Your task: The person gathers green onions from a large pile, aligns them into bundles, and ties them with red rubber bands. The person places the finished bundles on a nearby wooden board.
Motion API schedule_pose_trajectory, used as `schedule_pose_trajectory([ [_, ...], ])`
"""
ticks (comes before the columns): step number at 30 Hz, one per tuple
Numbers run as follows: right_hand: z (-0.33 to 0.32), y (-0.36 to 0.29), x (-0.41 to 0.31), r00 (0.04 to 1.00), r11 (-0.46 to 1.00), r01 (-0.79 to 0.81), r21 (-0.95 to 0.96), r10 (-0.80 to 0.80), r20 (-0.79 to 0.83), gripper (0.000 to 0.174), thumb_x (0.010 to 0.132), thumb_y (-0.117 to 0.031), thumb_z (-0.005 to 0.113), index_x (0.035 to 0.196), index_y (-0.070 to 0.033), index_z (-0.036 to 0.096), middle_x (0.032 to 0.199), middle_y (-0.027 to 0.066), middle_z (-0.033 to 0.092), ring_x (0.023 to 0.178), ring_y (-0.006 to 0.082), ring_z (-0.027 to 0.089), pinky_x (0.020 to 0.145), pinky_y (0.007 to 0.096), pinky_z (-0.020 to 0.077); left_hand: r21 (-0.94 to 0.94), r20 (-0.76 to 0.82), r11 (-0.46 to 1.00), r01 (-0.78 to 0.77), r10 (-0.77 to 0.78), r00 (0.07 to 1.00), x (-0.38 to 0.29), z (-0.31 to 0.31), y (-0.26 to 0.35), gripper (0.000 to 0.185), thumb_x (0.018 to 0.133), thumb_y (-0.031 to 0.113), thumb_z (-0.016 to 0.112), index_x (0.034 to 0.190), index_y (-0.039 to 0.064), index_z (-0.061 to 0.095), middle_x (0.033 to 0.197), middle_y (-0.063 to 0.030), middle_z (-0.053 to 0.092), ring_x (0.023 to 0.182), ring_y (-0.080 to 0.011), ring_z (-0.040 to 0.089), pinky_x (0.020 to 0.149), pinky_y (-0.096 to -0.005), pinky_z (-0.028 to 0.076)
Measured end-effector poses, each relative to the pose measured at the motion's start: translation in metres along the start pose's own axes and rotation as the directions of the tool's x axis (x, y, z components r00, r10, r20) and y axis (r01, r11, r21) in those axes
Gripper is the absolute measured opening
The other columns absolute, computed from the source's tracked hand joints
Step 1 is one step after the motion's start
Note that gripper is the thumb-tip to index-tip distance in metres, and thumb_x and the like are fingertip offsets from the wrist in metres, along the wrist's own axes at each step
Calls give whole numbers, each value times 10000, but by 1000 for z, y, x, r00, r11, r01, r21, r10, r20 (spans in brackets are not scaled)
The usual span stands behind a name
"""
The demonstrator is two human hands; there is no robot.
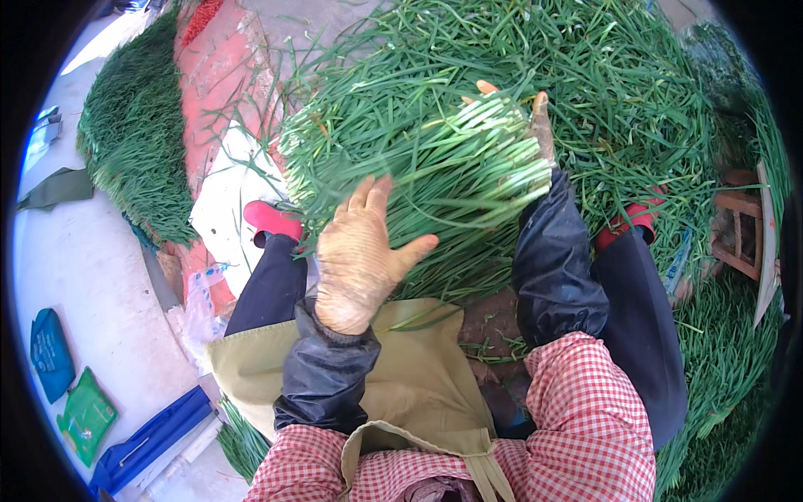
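A thick bundle of garlic chives (464, 157) lies in front of me, its pale stem ends facing right. My left hand (364, 251), in a thin, wrinkled beige glove, is spread palm down at the near left of its leaves. Nothing is gripped in that hand. My right hand (542, 128) is around the stem ends, largely hidden by the stalks; a thumb and orange fingertips show beyond them. Under this bundle, more chives (301, 150) are stacked with pale ends to the left.
A large heap of loose chives (627, 81) spreads ahead and right. Another stack (135, 125) stands at the left beside a white sheet (235, 207). A wooden stool or frame (737, 226) is at the right. Blue (51, 354) and green (86, 416) packets lie on the left floor.
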State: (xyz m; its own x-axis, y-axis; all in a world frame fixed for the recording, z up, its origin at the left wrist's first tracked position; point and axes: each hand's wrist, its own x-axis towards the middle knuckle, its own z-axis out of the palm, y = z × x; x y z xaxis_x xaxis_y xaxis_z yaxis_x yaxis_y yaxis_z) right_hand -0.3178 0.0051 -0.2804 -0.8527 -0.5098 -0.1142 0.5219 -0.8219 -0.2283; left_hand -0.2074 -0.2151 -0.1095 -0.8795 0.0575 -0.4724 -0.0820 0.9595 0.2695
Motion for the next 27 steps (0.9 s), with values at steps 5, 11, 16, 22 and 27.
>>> schedule_pose_trajectory([
  [5,39,21,-2,980,969,125,-213,-154,-129,953,784,-805,400,1271,6,511,1358,176,497,1122,278,572,955,406,491,147,-275,964,-221,254,927,1,35,39,1317,550,511,843,1498,12,76,1532,-258,132,1425,-409,145,1142,-509,165],
  [11,105,75,-8,988,909,129,-396,-154,-33,816,762,-762,527,1064,-10,623,1266,157,566,1051,231,597,899,346,509,-130,-528,913,-386,265,807,-8,70,-7,1113,670,300,792,1476,-50,110,1475,-300,252,1399,-404,237,1135,-515,169],
  [16,152,120,-8,953,664,204,-719,33,301,871,720,-682,655,1258,-12,514,1294,145,532,1166,236,509,1008,349,409,-986,-169,-34,-166,116,979,-7,55,-103,820,804,135,696,1460,100,205,1362,-122,445,1229,-230,472,1024,-386,426],
  [22,168,144,-1,869,-226,486,-844,15,495,1181,551,-575,809,1465,-60,266,1493,143,323,1398,314,263,1141,388,248,-963,-265,-124,-239,275,924,-8,61,-142,593,938,220,565,1449,97,292,1436,-106,398,1258,-232,466,1050,-404,403],
  [27,159,139,8,944,-310,256,-916,-123,306,925,610,-391,789,1381,-50,408,1457,163,377,1313,320,395,1089,364,347,-455,-318,799,-393,267,910,17,73,-116,493,881,255,639,1264,34,421,1208,-114,580,1094,-223,582,964,-367,457],
])
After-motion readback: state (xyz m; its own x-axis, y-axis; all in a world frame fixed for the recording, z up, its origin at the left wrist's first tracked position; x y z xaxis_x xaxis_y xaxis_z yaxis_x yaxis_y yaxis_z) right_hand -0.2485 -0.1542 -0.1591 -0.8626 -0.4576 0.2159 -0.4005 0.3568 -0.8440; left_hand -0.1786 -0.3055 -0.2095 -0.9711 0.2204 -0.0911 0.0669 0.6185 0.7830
